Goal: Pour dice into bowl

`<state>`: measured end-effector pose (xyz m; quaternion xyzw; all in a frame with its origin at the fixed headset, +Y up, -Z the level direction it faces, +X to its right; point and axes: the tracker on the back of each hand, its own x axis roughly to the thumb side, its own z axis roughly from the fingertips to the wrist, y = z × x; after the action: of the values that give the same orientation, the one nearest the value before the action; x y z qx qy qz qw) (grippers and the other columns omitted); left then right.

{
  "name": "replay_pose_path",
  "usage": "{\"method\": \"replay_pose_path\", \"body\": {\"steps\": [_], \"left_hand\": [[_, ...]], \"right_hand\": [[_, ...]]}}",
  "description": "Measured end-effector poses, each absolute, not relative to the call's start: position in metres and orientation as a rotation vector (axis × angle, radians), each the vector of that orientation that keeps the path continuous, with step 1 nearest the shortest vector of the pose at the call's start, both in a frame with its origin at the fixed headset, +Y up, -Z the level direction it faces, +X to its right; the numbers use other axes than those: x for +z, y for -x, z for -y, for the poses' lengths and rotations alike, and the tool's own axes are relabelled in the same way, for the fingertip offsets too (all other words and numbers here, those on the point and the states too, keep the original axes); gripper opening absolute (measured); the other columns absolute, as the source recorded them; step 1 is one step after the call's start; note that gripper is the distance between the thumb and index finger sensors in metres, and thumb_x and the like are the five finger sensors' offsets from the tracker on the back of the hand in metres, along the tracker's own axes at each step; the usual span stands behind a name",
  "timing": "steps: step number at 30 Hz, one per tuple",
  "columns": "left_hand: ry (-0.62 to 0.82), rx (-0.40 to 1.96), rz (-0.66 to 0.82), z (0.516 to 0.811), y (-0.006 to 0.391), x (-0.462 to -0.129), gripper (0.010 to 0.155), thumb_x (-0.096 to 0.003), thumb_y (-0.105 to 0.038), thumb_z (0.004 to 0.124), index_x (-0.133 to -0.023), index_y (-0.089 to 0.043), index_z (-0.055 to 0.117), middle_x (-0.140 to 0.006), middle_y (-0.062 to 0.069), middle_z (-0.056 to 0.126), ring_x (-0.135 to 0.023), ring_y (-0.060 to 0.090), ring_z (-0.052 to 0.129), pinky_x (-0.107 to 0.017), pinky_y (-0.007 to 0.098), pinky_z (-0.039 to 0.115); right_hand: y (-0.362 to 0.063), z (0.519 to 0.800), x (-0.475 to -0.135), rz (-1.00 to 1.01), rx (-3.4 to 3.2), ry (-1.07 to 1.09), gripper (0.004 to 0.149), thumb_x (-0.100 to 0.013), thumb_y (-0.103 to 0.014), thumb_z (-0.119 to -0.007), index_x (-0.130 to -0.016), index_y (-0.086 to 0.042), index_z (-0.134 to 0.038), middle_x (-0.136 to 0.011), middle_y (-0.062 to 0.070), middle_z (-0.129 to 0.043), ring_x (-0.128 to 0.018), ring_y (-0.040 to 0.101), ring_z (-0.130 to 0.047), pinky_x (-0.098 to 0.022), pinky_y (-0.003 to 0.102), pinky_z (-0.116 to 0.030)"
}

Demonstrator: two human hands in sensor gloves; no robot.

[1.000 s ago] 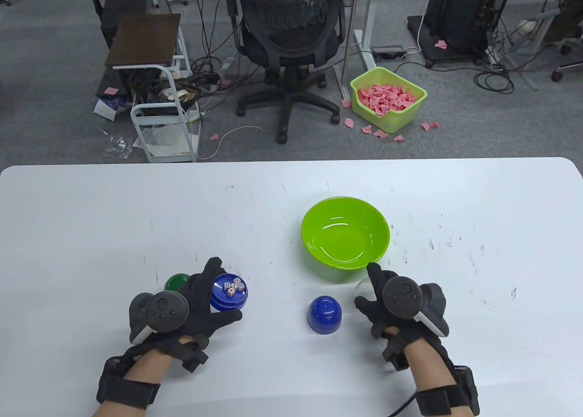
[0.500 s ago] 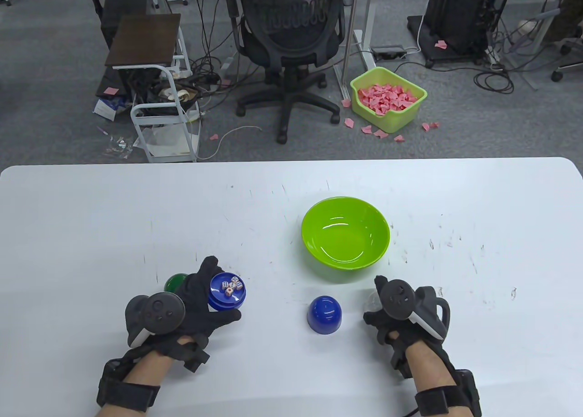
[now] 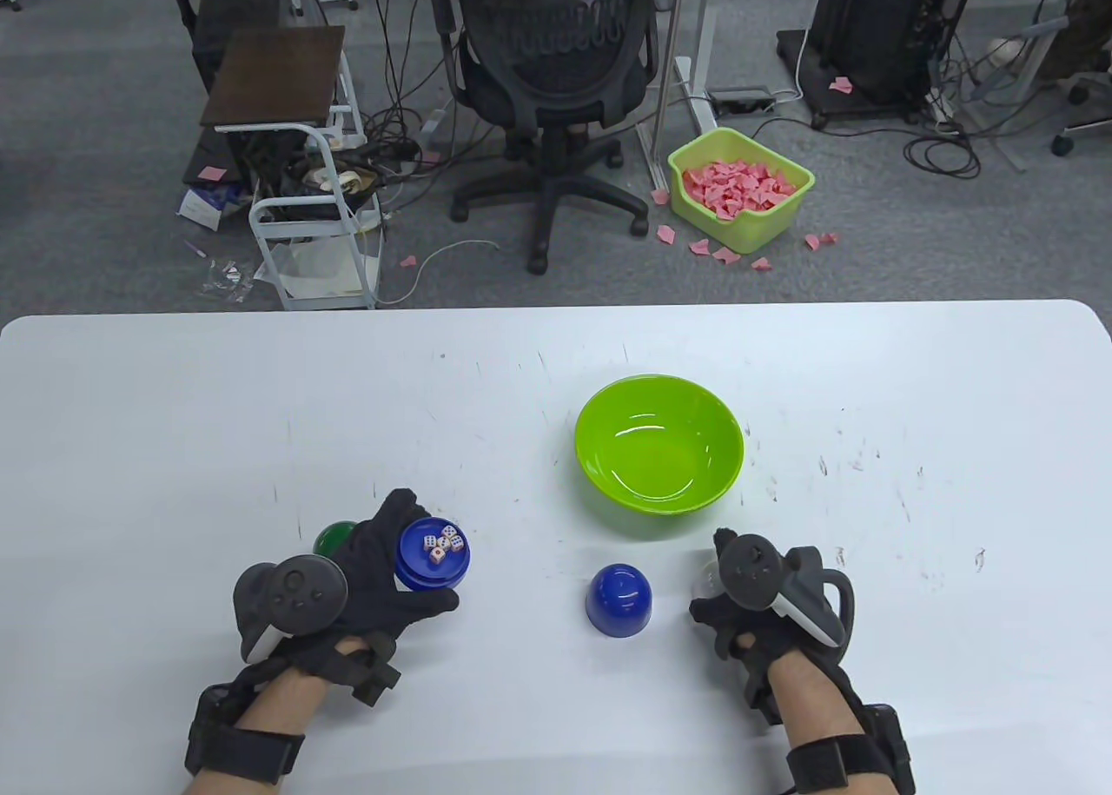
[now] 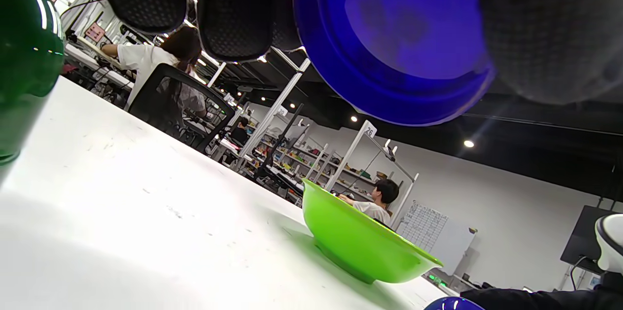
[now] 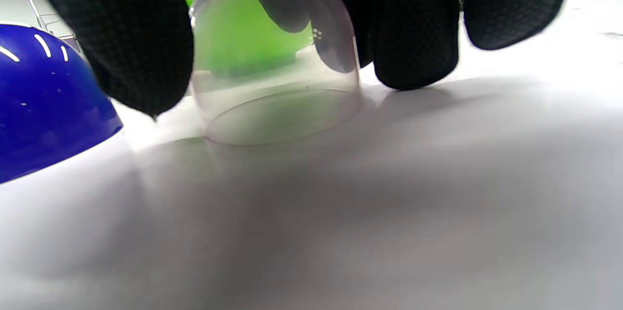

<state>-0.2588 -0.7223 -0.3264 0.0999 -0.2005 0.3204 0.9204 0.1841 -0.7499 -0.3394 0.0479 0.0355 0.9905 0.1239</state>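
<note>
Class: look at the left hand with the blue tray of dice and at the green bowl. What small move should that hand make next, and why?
Probably carry the blue tray rightward and away toward the green bowl. The left hand holds it in its grip, lifted off the table, with the dice on it, and the bowl stands apart, so tipping now would spill them short.

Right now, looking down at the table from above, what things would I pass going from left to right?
Green dome → blue dish of dice held by the left hand → blue dome → clear dome under the right hand.
</note>
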Motion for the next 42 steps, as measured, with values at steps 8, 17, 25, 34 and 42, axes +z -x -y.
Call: {"method": "replay_pose_path", "body": {"steps": [8,17,25,34,42], "left_hand": [[-0.214,0.690,0.372,0.717,0.260,-0.331,0.108,-0.0266,-0.070,0.095,-0.107,-0.022,0.042,-0.107,0.002,0.071,-0.096,0.028,0.081,-0.074,0.057,0.070],[-0.213,0.693,0.384,0.704,0.252,-0.344,0.105,-0.0250,-0.072,0.096,-0.104,-0.023,0.047,-0.104,0.002,0.075,-0.094,0.029,0.083,-0.074,0.056,0.071],[-0.212,0.758,0.414,0.686,0.229,-0.363,0.103,-0.0266,-0.073,0.095,-0.104,-0.022,0.052,-0.101,0.008,0.078,-0.089,0.032,0.085,-0.074,0.057,0.070],[-0.250,0.795,0.462,0.672,0.179,-0.393,0.101,-0.0278,-0.073,0.097,-0.103,-0.020,0.056,-0.099,0.011,0.081,-0.085,0.034,0.087,-0.073,0.057,0.071],[-0.262,0.707,0.503,0.665,0.128,-0.423,0.100,-0.0287,-0.075,0.097,-0.103,-0.017,0.063,-0.096,0.015,0.085,-0.079,0.036,0.089,-0.070,0.059,0.072]], "right_hand": [[-0.192,0.738,-0.338,-0.073,2.792,-0.151,0.092,-0.041,-0.050,-0.093,-0.108,-0.004,-0.052,-0.106,0.032,-0.068,-0.077,0.058,-0.080,-0.057,0.074,-0.065],[-0.196,0.728,-0.337,-0.009,2.709,-0.156,0.090,-0.042,-0.049,-0.093,-0.108,-0.003,-0.052,-0.106,0.033,-0.066,-0.078,0.059,-0.078,-0.057,0.075,-0.065],[-0.199,0.724,-0.335,0.020,2.668,-0.156,0.089,-0.042,-0.049,-0.091,-0.108,-0.002,-0.053,-0.106,0.033,-0.066,-0.078,0.059,-0.078,-0.057,0.075,-0.065],[-0.201,0.720,-0.333,0.057,2.608,-0.188,0.087,-0.044,-0.048,-0.090,-0.107,-0.002,-0.053,-0.106,0.034,-0.065,-0.078,0.058,-0.079,-0.057,0.074,-0.065],[-0.204,0.715,-0.332,0.086,2.579,-0.196,0.086,-0.044,-0.048,-0.089,-0.107,-0.002,-0.054,-0.106,0.034,-0.065,-0.078,0.058,-0.078,-0.057,0.074,-0.065]]}}
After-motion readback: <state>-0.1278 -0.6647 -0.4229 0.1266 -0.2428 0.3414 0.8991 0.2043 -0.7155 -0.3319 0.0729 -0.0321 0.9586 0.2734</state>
